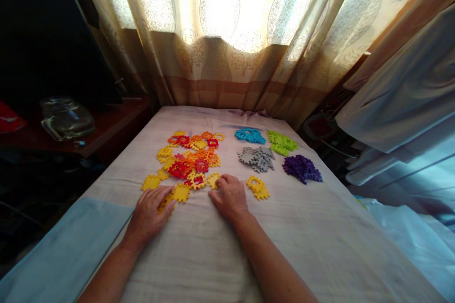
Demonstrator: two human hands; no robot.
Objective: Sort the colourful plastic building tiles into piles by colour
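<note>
My left hand (151, 215) curls around several yellow interlocking tiles (165, 203), with its thumb and fingers on either side of them. My right hand (230, 198) pinches the edge of a flat yellow interlocking tile (213, 180) at its fingertips. Between and beyond my hands spreads a mixed heap of red, orange and yellow interlocking tiles (199, 157). A square yellow tile (181, 192) lies just right of my left fingertips. Another yellow tile (150, 182) rests at the heap's left edge. To the right of my right hand is a small yellow group (258, 187).
Sorted piles stand at the right: blue (250, 135), lime green (282, 142), grey (256, 158) and purple (302, 169). A pale sheet (320, 251) covers the table. A glass jar (67, 118) sits on the dark furniture at left. Curtains hang behind.
</note>
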